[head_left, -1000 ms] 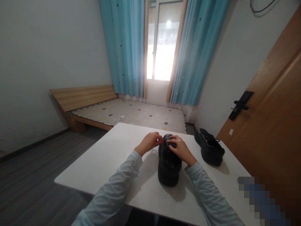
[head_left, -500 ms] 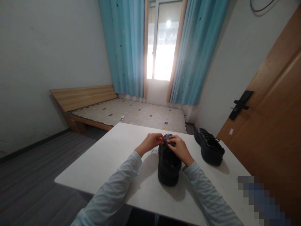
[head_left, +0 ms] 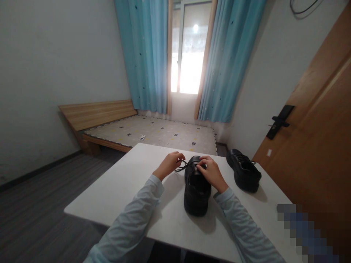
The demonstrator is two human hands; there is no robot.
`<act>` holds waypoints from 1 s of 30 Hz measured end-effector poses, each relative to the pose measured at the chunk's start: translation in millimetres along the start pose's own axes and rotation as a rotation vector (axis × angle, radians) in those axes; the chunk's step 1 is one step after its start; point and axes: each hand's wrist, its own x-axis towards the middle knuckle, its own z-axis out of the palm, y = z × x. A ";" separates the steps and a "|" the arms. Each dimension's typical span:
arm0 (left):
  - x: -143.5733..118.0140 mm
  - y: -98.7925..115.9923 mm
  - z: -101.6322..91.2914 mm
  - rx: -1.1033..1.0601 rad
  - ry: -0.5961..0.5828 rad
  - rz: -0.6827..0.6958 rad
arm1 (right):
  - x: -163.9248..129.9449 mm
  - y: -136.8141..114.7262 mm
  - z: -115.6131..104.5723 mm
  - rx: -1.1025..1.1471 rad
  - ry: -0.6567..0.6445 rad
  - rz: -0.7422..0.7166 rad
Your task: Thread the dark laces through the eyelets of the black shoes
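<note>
A black lace-up shoe stands on the white table, heel toward me. My left hand sits just left of its front and pinches a black shoelace drawn out sideways from the shoe. My right hand rests on top of the shoe's front, fingers pinched on the laces there. A second black shoe stands apart to the right on the same table.
A wooden door with a black handle is close on the right. Beyond the table lie a low wooden bed with a patterned mattress, blue curtains and a bright window. Grey floor spreads at left.
My left hand has moved left, away from the shoe, pulling a lace out sideways. My right hand stays on the shoe's front.
</note>
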 end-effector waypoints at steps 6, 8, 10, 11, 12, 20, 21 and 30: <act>-1.4 -1.2 -3.6 0.094 0.120 -0.070 | 5.7 5.1 -21.3 0.148 0.038 0.041; -0.9 1.9 -2.8 0.081 0.147 -0.063 | 7.7 9.2 -26.0 0.214 0.066 0.060; -0.1 5.5 -0.8 0.005 0.151 -0.033 | 9.7 13.5 -29.9 0.277 0.103 0.086; 0.4 7.5 0.4 -0.052 0.147 -0.018 | 10.8 15.4 -32.0 0.307 0.124 0.100; 0.8 9.6 1.5 -0.112 0.140 -0.005 | 11.8 17.1 -34.2 0.339 0.147 0.115; 1.3 23.9 5.9 -0.309 0.035 0.103 | 14.8 26.6 -55.9 0.636 0.290 0.253; 1.3 24.3 6.4 -0.303 0.025 0.114 | 14.5 27.1 -58.4 0.667 0.301 0.257; -1.2 18.1 13.3 -0.247 -0.074 0.100 | 12.8 27.9 -76.7 0.914 0.426 0.244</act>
